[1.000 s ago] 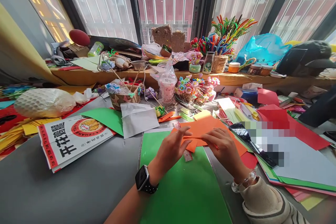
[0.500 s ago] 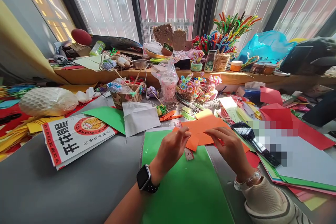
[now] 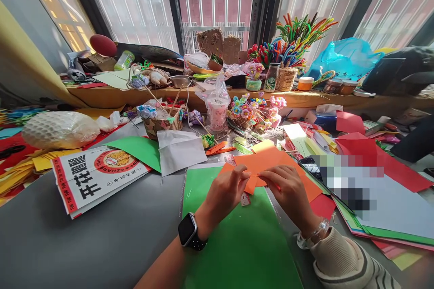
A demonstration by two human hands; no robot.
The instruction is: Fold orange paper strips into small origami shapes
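On green sheet point(image 3: 237, 244), left hand point(image 3: 222, 194), right hand point(image 3: 288, 192) pinching orange paper point(image 3: 267, 165) (folded), basket point(image 3: 159, 124) of paper flowers point(image 3: 146, 112) behind

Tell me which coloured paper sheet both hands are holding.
The orange sheet: left hand and right hand pinch its near edge. The green sheet lies flat under them; the red sheets sit untouched to the right.

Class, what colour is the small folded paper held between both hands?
Orange. The folded paper, pinched by the left hand and right hand, shows best in the head view.
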